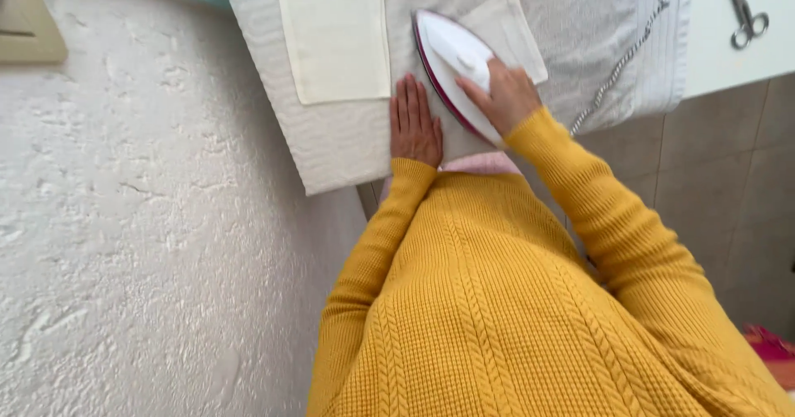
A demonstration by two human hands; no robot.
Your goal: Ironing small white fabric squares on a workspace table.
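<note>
One white iron (pixel 451 61) with dark-red edge

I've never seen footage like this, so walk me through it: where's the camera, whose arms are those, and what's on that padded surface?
The single picture comes from a camera worn on a person's head, looking down at their own arms in yellow knitted sleeves. The right hand grips a white clothes iron resting on a small pale cloth piece. The left hand lies flat on the white padded pressing cover beside the iron. A second cream cloth rectangle lies further left. Scissors sit on the counter at top right.
</note>
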